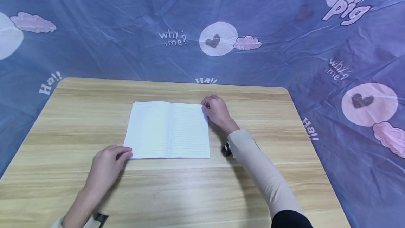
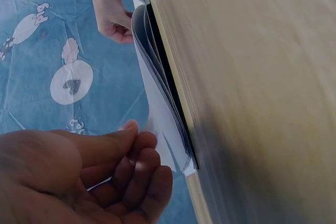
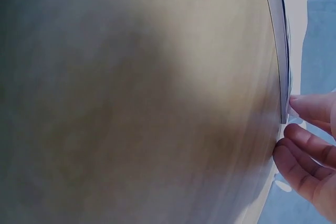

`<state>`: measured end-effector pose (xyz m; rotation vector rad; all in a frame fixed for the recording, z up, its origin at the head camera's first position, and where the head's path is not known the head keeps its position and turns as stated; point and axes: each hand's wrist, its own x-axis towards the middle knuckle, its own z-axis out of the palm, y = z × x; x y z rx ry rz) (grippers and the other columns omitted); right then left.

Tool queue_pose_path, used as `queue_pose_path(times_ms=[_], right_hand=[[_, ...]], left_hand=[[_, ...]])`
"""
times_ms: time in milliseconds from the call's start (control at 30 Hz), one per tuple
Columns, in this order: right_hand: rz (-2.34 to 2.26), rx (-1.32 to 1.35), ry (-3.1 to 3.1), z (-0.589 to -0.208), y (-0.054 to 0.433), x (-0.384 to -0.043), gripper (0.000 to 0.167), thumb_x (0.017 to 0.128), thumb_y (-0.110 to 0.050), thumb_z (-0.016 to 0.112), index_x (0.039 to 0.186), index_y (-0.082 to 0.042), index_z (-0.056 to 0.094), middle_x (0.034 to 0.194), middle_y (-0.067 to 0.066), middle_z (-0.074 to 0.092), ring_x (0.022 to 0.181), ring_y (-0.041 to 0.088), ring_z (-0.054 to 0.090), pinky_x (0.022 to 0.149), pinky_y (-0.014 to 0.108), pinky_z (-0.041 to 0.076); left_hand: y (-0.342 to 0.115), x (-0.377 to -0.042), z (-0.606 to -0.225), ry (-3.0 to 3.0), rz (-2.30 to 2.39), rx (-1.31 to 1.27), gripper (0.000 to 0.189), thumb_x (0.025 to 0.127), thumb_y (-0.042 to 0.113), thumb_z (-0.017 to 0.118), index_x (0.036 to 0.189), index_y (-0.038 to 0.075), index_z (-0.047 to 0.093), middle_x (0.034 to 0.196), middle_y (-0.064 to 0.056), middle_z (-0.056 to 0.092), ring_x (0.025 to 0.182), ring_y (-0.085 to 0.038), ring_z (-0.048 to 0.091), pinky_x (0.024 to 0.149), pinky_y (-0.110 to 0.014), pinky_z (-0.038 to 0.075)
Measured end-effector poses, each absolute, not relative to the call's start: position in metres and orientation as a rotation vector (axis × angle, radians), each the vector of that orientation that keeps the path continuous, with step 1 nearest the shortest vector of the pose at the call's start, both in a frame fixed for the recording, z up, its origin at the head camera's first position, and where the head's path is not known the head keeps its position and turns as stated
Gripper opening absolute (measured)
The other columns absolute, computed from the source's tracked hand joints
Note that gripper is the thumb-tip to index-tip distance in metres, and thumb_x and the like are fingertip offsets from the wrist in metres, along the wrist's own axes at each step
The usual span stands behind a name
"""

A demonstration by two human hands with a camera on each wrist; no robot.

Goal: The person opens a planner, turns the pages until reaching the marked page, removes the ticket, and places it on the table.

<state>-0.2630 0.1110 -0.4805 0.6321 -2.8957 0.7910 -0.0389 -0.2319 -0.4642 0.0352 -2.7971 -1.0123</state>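
Observation:
An open notebook (image 1: pixel 152 129) with ruled white pages lies on the wooden table, its fold running away from me. At its near left corner my left hand (image 1: pixel 109 163) pinches the page edge between thumb and index finger. Seen from the left wrist, several pages (image 2: pixel 157 87) bow up in a curve beside that left hand (image 2: pixel 115 177), whose other fingers are curled. My right hand (image 1: pixel 216 110) is at the far right corner. In the right wrist view, the thumb of that hand (image 3: pixel 310 145) meets the notebook's corner (image 3: pixel 284 111), with curled fingers just below.
The wooden table (image 1: pixel 196 192) extends around the notebook on all sides. Behind it and to the right hangs a blue printed cloth (image 1: pixel 133 45). A dark strap piece (image 1: pixel 226 149) shows under the right wrist.

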Motion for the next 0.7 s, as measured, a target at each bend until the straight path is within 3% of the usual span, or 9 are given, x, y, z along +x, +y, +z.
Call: queue_pose_path(times_ms=[233, 367, 467, 567, 700], right_hand=[[0.699, 0.651, -2.859, -0.479, 0.111, -0.260, 0.004, 0.097, -0.004, 0.076, 0.101, -0.003, 0.076, 0.096, 0.010, 0.069, 0.097, 0.030, 0.064, 0.091, 0.043, 0.054], [0.713, 0.697, -2.804, -0.476, 0.110, -0.259, 0.004, 0.100, -0.005, 0.072, 0.102, -0.003, 0.075, 0.096, 0.011, 0.071, 0.100, 0.032, 0.062, 0.094, 0.044, 0.052], [0.781, 0.719, -2.769, -0.473, 0.109, -0.257, 0.006, 0.101, -0.003, 0.070, 0.102, -0.001, 0.075, 0.097, 0.012, 0.074, 0.098, 0.033, 0.065, 0.096, 0.044, 0.053], [0.846, 0.718, -2.765, -0.471, 0.107, -0.256, 0.008, 0.102, -0.001, 0.069, 0.105, 0.000, 0.076, 0.102, 0.015, 0.077, 0.100, 0.034, 0.069, 0.100, 0.046, 0.054], [0.863, 0.693, -2.786, -0.467, 0.105, -0.254, 0.010, 0.103, -0.001, 0.072, 0.110, 0.001, 0.079, 0.109, 0.016, 0.079, 0.105, 0.034, 0.072, 0.106, 0.047, 0.053]], left_hand=[[-0.235, -0.043, -0.464, -3.014, -1.007, 0.074, 0.022, 0.097, 0.002, 0.081, 0.112, -0.013, 0.077, 0.098, -0.024, 0.075, 0.098, -0.047, 0.073, 0.089, -0.064, 0.056], [-0.235, -0.044, -0.464, -3.064, -0.975, 0.067, 0.028, 0.097, 0.008, 0.083, 0.113, -0.014, 0.076, 0.094, -0.021, 0.073, 0.089, -0.041, 0.072, 0.083, -0.061, 0.057], [-0.234, -0.044, -0.463, -3.076, -0.965, 0.053, 0.032, 0.097, 0.013, 0.084, 0.114, -0.014, 0.077, 0.086, -0.015, 0.070, 0.076, -0.031, 0.065, 0.069, -0.051, 0.056], [-0.234, -0.043, -0.462, -3.078, -0.960, 0.027, 0.029, 0.096, 0.017, 0.086, 0.108, -0.009, 0.080, 0.077, -0.006, 0.061, 0.069, -0.022, 0.052, 0.062, -0.041, 0.046], [-0.235, -0.043, -0.462, -3.067, -0.952, -0.017, 0.021, 0.097, 0.021, 0.086, 0.094, 0.001, 0.081, 0.074, -0.002, 0.053, 0.069, -0.021, 0.048, 0.063, -0.041, 0.041]])
